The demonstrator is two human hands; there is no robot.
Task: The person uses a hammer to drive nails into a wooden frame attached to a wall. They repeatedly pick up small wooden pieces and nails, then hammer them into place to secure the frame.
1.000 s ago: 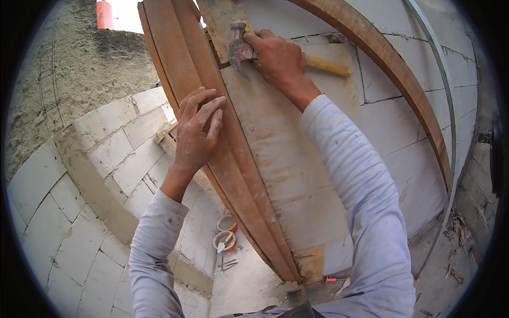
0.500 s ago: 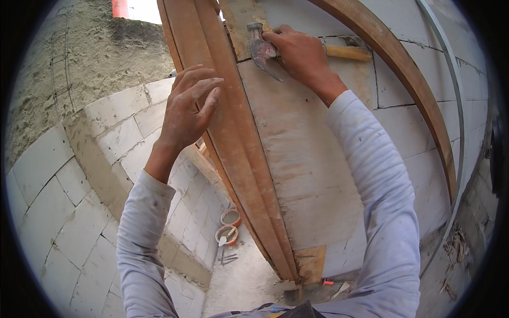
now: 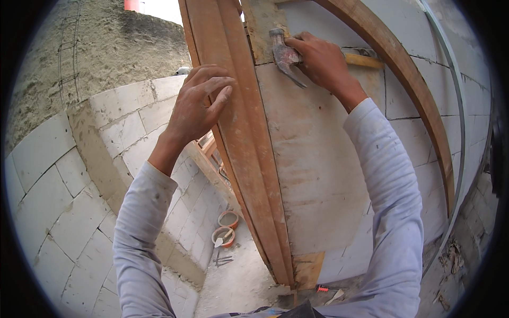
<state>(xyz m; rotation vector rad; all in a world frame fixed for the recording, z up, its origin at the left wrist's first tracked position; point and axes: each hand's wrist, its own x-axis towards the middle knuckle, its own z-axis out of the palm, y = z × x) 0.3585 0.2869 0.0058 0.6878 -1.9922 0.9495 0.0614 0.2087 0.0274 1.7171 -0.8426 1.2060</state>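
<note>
My right hand [image 3: 324, 59] is closed around a claw hammer [image 3: 285, 56], gripping it close to its worn metal head. The hammer's yellowish wooden handle sticks out to the right beyond my fist, in front of the pale block wall. Against the brown wooden door frame [image 3: 246, 138], my left hand [image 3: 200, 103] has its fingers loosely bent and apart, holding nothing. Those fingers overlap the frame's left part; whether they press on it I cannot tell. The frame stands upright along the wall's edge, beside a smooth plastered strip.
A curved-looking wooden plank [image 3: 408, 79] and a thin metal strip [image 3: 450, 69] lean at the right. Two mortar buckets [image 3: 224, 237] stand on the floor below, left of the frame. A red-handled tool [image 3: 322, 289] lies near the frame's foot. Block walls [image 3: 58, 212] rise at left.
The view has shifted, so frame and walls appear slightly further right. My right hand still grips the hammer, and my left hand stays by the frame with little change in its fingers.
</note>
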